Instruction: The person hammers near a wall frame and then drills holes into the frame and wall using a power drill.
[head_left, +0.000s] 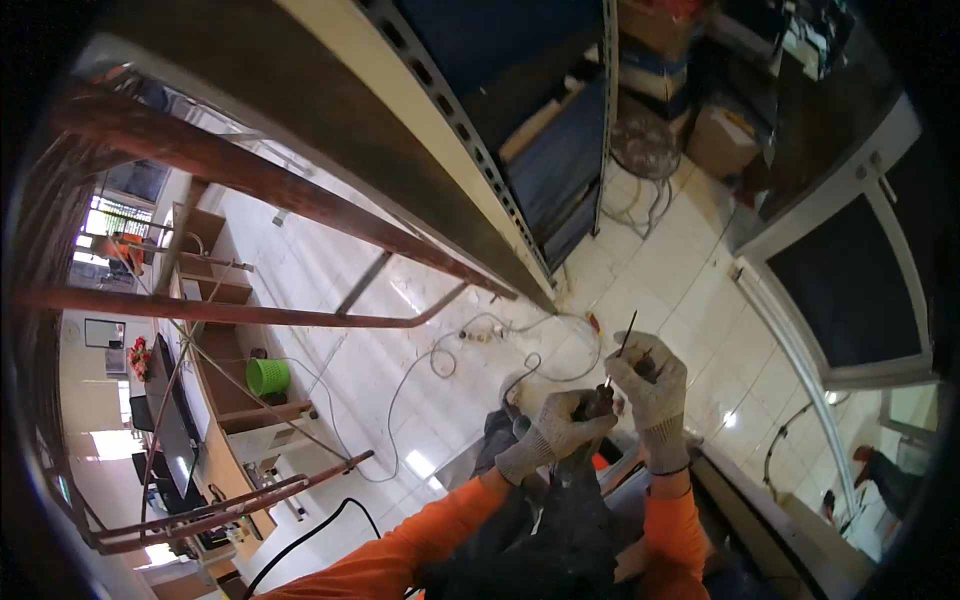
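My left hand (pixel 562 432), in a grey-white work glove, is closed around the dark nose of a tool (pixel 600 402) that looks like a drill. Most of its body is lost against my dark clothing. Just to the right, my gloved right hand (pixel 652 388) pinches a thin dark rod (pixel 628 335), much like a drill bit, which points up past the fingers. A short shiny metal piece (pixel 607 382) shows between the two hands; I cannot make out whether it joins the rod to the tool.
Reddish scaffold pipes (pixel 230 316) cross the left side. A slotted metal rack (pixel 480 150) rises ahead. A grey cable (pixel 392 420) loops over the tiled floor (pixel 660 290) below. A green basket (pixel 267 376) stands by the wooden desk. Another person in orange (pixel 130 250) is far left.
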